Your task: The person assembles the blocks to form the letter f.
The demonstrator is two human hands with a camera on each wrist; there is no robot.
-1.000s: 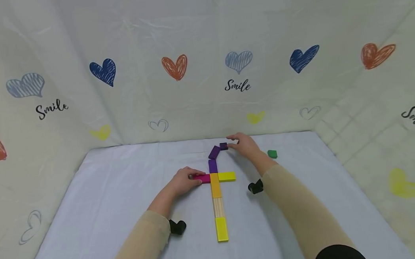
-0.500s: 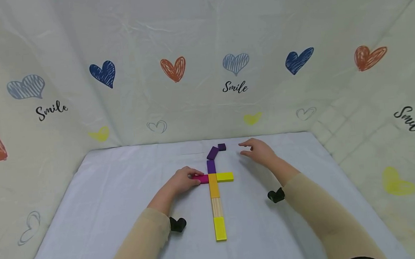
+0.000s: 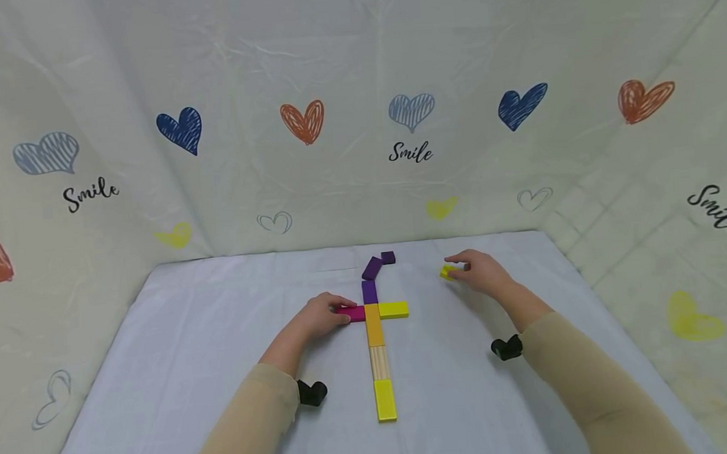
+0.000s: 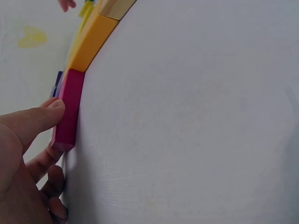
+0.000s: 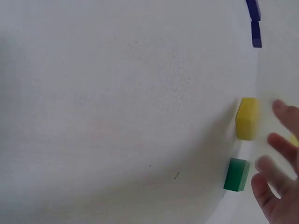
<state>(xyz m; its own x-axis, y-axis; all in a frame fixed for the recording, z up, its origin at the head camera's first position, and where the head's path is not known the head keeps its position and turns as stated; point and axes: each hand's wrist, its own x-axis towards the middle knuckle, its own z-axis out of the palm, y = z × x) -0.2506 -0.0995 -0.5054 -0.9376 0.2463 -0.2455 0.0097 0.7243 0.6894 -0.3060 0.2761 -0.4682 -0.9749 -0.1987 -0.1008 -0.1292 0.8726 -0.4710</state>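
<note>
My left hand [image 3: 319,316] pinches a magenta block [image 4: 71,109] with thumb and fingers at its outer end. The block's other end meets an orange block [image 3: 374,325], opposite a yellow bar [image 3: 393,310]. Off to the right, my right hand [image 3: 480,274] is beside a short yellow block [image 5: 247,119]. Its fingers are spread and hold nothing in the right wrist view. A green block [image 5: 237,175] lies near that yellow one; the hand covers it in the head view.
Above the orange block stands a purple block [image 3: 369,292], then a tilted purple one [image 3: 372,268] and a small dark purple one [image 3: 388,257]. Below it run a striped wooden block [image 3: 379,363] and a yellow block [image 3: 385,400]. White cloth [image 3: 222,374] covers the table.
My right hand has left the small dark purple block, which stays put, and moved right to the short yellow block. My left hand keeps its place on the magenta block.
</note>
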